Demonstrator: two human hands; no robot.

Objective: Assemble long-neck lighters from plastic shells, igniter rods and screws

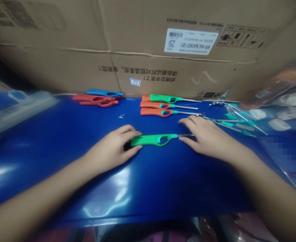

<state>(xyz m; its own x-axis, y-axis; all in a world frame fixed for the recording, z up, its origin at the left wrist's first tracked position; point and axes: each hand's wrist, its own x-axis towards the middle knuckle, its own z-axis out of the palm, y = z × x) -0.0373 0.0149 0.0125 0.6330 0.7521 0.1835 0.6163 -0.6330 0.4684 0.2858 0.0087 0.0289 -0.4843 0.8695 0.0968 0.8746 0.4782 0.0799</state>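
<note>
Green lighter (148,140) level at mid-table, between the two hands; handle toward the left, metal rod toward the right. Cannot tell if it rests on the blue table (163,188) or sits just above.

Left hand (117,145): thumb and fingers closed on the handle's butt end. Right hand (205,136): thumb and forefinger well parted, rod running into the gap; contact there unclear.

Beyond: another green lighter (160,98) and two orange lighters (150,112), side by side, rods pointing right. Farther left, red handles (95,99) beside a blue handle (97,91). Right, loose rods with teal parts (247,123). Few white bits (121,116) mid-table. Cardboard (75,64) at the back, white label (191,41) upside down
</note>
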